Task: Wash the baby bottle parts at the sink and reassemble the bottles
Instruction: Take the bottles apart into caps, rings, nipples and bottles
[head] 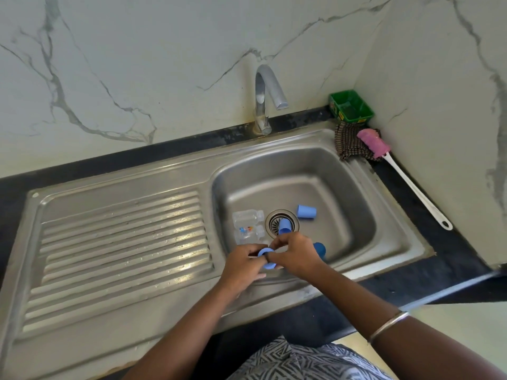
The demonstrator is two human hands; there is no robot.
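— Bottle ring, the blue one: where does it sit in the head view?

— Between both hands, over the near edge of the sink. The left hand curls round it from the left, fingers wrapped under and thumb on top. The right hand comes in from the right, its fingers bunched together and pinching at the ring's top rim.

— Is a teat in the ring?

— It may be; the view there is too blurred and crowded by knuckles to say.

— And the other parts?

— Two clear bottles lie on their sides in the basin, just left of the drain, side by side and touching. One light blue cap lies on the drain itself, just beyond the right hand. A second light blue cap lies on its side to the right of the drain, apart from it. A darker blue cap shows just behind the right wrist, partly hidden.

— Anything around the basin?

— The tap stands at the back with no water running. On the dark surface at the right corner sit a green tub, a checked cloth and a pink-headed brush with a white handle.
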